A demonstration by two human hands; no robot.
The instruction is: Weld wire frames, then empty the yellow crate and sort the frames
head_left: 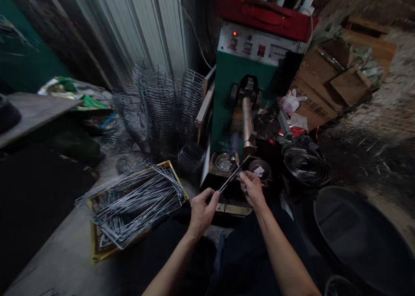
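Gripped at both ends, a thin bent wire piece (232,176) (bright, slender metal) is held slanted below the green machine (238,77). It is pinched by the left hand (201,211) low and the right hand (251,188) higher, forearms extended.

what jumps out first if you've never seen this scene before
Dead centre, the left hand and right hand together hold a thin wire piece up to the copper arm of a green machine whose red light is on. To the left, a pile of bent wire frames lies on a yellow crate, with stacks of wire cages standing behind it. A big dark tub fills the lower right.
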